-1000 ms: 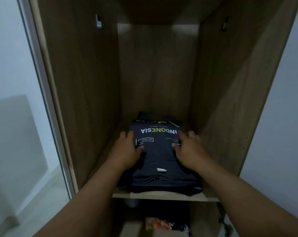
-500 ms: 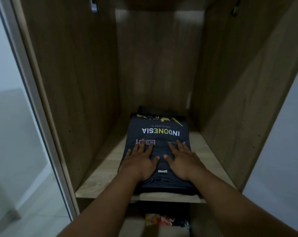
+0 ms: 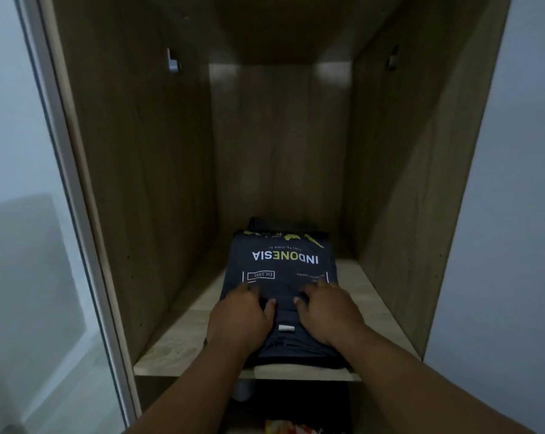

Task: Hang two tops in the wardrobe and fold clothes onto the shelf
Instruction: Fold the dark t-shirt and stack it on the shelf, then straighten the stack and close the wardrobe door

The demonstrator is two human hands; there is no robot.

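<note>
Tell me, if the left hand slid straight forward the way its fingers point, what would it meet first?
The left hand rests on the folded dark shirt, fingers pointing toward the wardrobe's back panel. It would travel over the shirt's print first; beyond the stack nothing shows before the panel, though depth is hard to judge.

A folded shirt point(image 3: 280, 277) lies on the shelf point(image 3: 368, 296) inside the wardrobe point(image 3: 146, 151). The left hand point(image 3: 238, 317) and right hand point(image 3: 327, 311) rest side by side on its near part.

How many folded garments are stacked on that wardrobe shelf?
2 can be told: the dark INDONESIA T-shirt on top, under both hands, and a darker garment peeking out behind it. More layers may be hidden underneath.
</note>
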